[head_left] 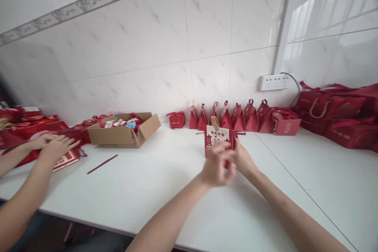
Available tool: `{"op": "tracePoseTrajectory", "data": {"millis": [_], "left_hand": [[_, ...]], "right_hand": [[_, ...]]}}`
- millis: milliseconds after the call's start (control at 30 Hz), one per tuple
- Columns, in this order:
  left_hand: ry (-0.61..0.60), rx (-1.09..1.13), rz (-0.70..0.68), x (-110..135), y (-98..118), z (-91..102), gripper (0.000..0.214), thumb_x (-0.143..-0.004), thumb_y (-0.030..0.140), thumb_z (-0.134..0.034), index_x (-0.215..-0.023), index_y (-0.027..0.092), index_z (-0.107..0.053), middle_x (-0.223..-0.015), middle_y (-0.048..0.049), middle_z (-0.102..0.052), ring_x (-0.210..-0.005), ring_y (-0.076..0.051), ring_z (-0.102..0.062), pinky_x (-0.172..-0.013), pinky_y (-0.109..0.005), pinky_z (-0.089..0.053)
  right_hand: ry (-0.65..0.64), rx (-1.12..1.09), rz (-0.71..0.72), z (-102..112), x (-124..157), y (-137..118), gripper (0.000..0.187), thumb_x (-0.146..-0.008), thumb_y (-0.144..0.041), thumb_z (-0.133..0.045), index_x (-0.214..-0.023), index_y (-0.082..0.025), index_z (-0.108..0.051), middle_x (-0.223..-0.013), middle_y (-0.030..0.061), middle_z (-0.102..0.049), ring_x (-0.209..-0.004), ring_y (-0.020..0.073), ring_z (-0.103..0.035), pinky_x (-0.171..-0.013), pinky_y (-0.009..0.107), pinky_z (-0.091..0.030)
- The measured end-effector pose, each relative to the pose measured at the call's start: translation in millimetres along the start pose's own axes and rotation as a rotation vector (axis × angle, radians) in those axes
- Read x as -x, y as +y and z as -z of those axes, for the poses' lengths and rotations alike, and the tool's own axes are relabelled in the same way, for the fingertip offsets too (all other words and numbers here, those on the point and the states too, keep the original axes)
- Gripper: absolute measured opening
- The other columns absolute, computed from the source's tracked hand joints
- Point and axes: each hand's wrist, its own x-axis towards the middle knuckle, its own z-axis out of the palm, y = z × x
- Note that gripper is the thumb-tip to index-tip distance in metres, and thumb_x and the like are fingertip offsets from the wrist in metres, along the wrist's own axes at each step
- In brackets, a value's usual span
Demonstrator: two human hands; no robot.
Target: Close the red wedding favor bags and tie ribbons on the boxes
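Observation:
A small red and cream gift box (212, 133), printed with characters and cartoon figures, stands in front of me with a gold ribbon loop (215, 123) on top. My right hand (242, 158) grips its right side, the fingers mostly hidden behind it. In front of the lower face of the box is my left hand (221, 165), its fingers bent and smeared by motion. Whether the left hand touches the box or holds anything cannot be made out.
Several red triangular boxes (237, 117) line the wall beside a square red box (286, 122). Red gift bags (330, 104) are piled at the right. An open cardboard carton (113, 136) holds small packets. A dark red ribbon (102, 164) lies nearby. A co-worker's hands (57, 147) work at the left.

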Motion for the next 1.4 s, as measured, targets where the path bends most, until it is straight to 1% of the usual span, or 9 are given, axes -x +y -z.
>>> {"op": "tracePoseTrajectory", "data": {"millis": [67,133,233,433,567,700,933,1100,1400], "left_hand": [[0.179,-0.06,0.329,5.8,-29.6,15.4,0.043,-0.081,0.034,-0.052,-0.119,0.016,-0.044,-0.127,-0.0177,-0.051,-0.124,-0.028,-0.046,-0.1,-0.048,-0.039],[0.195,0.043,0.666,11.2,-51.1,24.9,0.054,-0.075,0.04,-0.06,-0.121,0.017,-0.043,-0.132,-0.0179,-0.048,-0.128,-0.031,-0.041,-0.106,-0.05,-0.031],[0.131,0.201,0.828,13.5,-63.9,29.4,0.053,-0.075,0.047,-0.06,-0.118,0.019,-0.048,-0.126,-0.016,-0.054,-0.122,-0.032,-0.049,-0.099,-0.049,-0.036],[0.081,0.46,0.848,-3.9,-44.3,29.4,0.048,-0.075,0.055,-0.061,-0.106,0.019,-0.055,-0.107,-0.0091,-0.066,-0.102,-0.024,-0.062,-0.085,-0.034,-0.048],[0.057,0.509,0.871,-13.5,-25.4,27.9,0.033,-0.077,0.049,-0.063,-0.084,0.017,-0.057,-0.075,-0.0011,-0.063,-0.07,-0.016,-0.06,-0.065,-0.024,-0.047],[0.005,0.539,0.843,-17.6,-13.3,27.4,0.027,-0.078,0.041,-0.063,-0.069,0.017,-0.054,-0.059,0.0042,-0.05,-0.056,-0.01,-0.048,-0.054,-0.02,-0.04],[-0.012,0.583,0.846,-26.1,-8.0,30.4,0.026,-0.069,0.032,-0.072,-0.089,0.017,-0.066,-0.074,-0.0001,-0.065,-0.064,-0.013,-0.058,-0.059,-0.022,-0.046],[0.012,0.574,0.884,-28.5,-7.4,30.4,0.017,-0.066,0.03,-0.075,-0.07,0.015,-0.068,-0.061,0.0004,-0.064,-0.058,-0.012,-0.057,-0.055,-0.021,-0.046],[0.044,0.561,0.902,-31.0,-3.6,30.8,0.015,-0.063,0.028,-0.075,-0.07,0.015,-0.071,-0.06,0.0002,-0.066,-0.056,-0.012,-0.057,-0.052,-0.02,-0.046]], "right_hand": [[-0.118,-0.245,-0.04,3.8,-3.8,5.0,0.044,-0.078,-0.042,-0.059,-0.111,-0.019,-0.043,-0.102,0.0127,-0.069,-0.089,0.0266,-0.068,-0.074,0.038,-0.053],[-0.203,-0.461,-0.076,9.1,-6.9,7.2,0.051,-0.075,-0.042,-0.063,-0.115,-0.019,-0.042,-0.114,0.0157,-0.065,-0.1,0.029,-0.065,-0.085,0.043,-0.051],[-0.288,-0.555,-0.063,17.1,-8.7,7.9,0.051,-0.074,-0.042,-0.065,-0.116,-0.02,-0.045,-0.117,0.0128,-0.065,-0.103,0.0271,-0.064,-0.088,0.042,-0.052],[-0.383,-0.633,0.046,39.3,-9.0,4.2,0.04,-0.081,-0.048,-0.059,-0.11,-0.021,-0.057,-0.112,0.0085,-0.068,-0.102,0.0264,-0.064,-0.088,0.042,-0.053],[-0.084,-0.576,0.11,59.5,-10.5,-9.5,0.037,-0.084,-0.047,-0.057,-0.11,-0.021,-0.055,-0.119,0.0097,-0.062,-0.114,0.0269,-0.055,-0.101,0.048,-0.04],[0.184,-0.534,0.356,67.5,-7.1,-27.4,0.024,-0.081,-0.03,-0.061,-0.102,-0.021,-0.056,-0.1,0.0078,-0.067,-0.094,0.0218,-0.064,-0.085,0.039,-0.051],[0.19,-0.513,0.415,63.1,0.4,-37.9,0.004,-0.082,-0.018,-0.057,-0.084,-0.02,-0.06,-0.079,0.0026,-0.068,-0.071,0.0167,-0.064,-0.065,0.03,-0.051],[0.239,-0.409,0.56,62.0,1.9,-38.0,0.009,-0.082,-0.016,-0.055,-0.089,-0.02,-0.057,-0.079,0.0038,-0.062,-0.073,0.0179,-0.058,-0.063,0.031,-0.049],[0.355,-0.164,0.68,55.2,5.2,-36.9,0.016,-0.087,-0.014,-0.049,-0.102,-0.02,-0.053,-0.076,0.005,-0.055,-0.068,0.0187,-0.051,-0.057,0.031,-0.046]]}}
